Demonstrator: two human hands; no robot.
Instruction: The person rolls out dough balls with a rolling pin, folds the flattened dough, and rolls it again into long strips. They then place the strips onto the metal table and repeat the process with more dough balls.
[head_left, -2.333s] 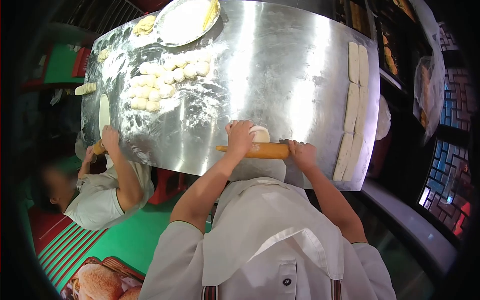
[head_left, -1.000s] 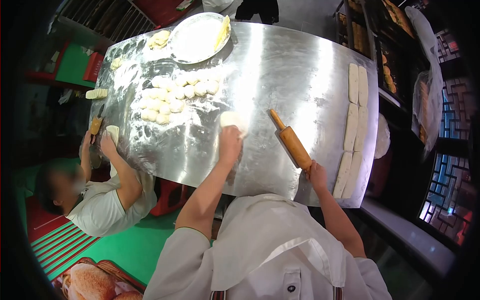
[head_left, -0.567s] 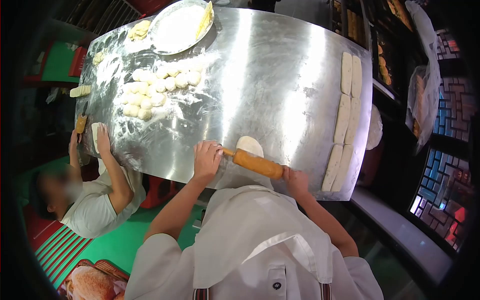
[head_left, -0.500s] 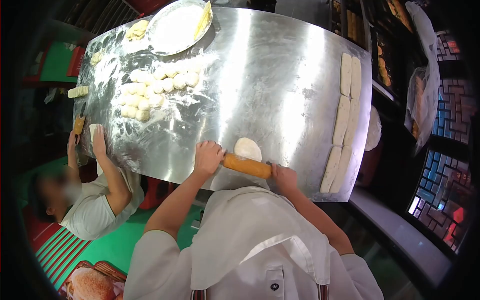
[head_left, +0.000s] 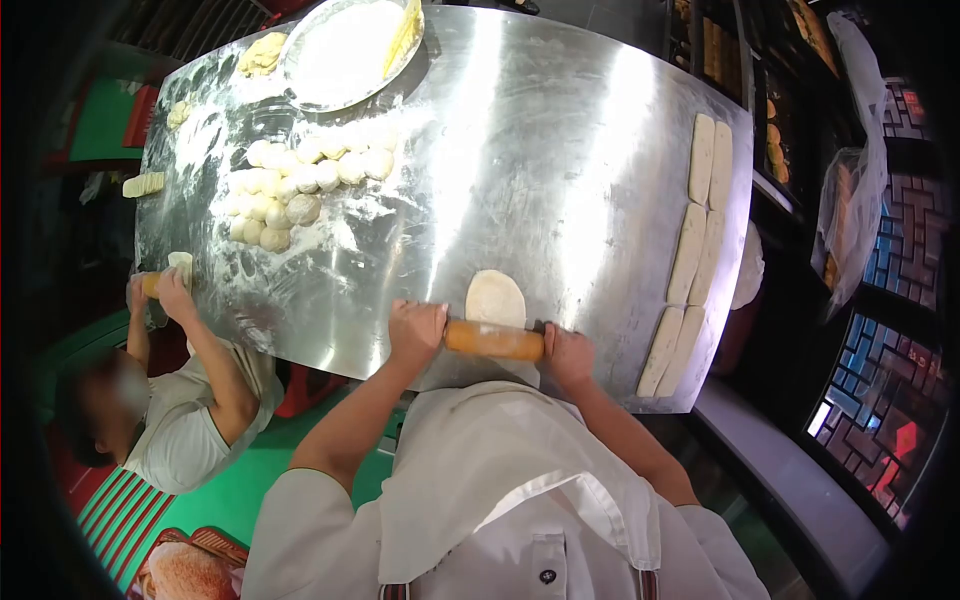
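Note:
A wooden rolling pin point(head_left: 494, 340) lies across the near end of a flattened oval of dough point(head_left: 495, 297) on the steel table point(head_left: 540, 150). My left hand point(head_left: 416, 331) presses on the pin's left end and my right hand point(head_left: 567, 356) on its right end. Both hands are close to the table's near edge. The dough stretches away from the pin toward the table's middle.
Several dough balls point(head_left: 295, 185) sit in flour at the far left, near a round metal tray of flour point(head_left: 345, 45). Long rolled strips of dough point(head_left: 695, 245) line the right edge. A co-worker point(head_left: 170, 400) at the left end rolls dough with a small pin.
My left hand fetched a dough piece and set it before me. Both hands took the pin and rolled it toward the near edge, flattening the dough into an oval.

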